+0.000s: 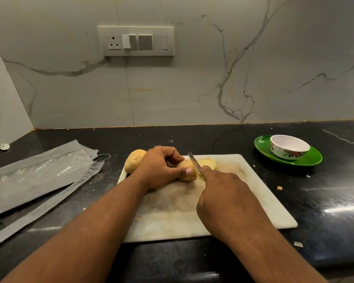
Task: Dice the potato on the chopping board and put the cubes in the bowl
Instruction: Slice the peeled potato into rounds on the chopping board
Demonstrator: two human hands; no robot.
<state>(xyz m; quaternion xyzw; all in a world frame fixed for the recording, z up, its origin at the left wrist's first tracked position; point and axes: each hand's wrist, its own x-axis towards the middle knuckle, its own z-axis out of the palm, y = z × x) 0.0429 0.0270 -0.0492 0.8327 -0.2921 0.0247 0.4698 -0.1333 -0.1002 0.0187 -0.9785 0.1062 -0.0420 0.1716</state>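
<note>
Left hand (159, 167) grips potato (187, 170) on chopping board (253, 193). Right hand (223, 199) holds knife (194, 162), blade between potato and cut slice (208, 162). Bowl (289, 147) sits on green plate (313, 158), well right.

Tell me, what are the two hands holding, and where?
The left hand grips the potato around its middle. The right hand holds the knife by its handle.

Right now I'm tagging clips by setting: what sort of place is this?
Most likely a home kitchen: a dark stone counter under a marble-look wall, a chopping board with a potato being cut by a knife, and a bowl.
</note>
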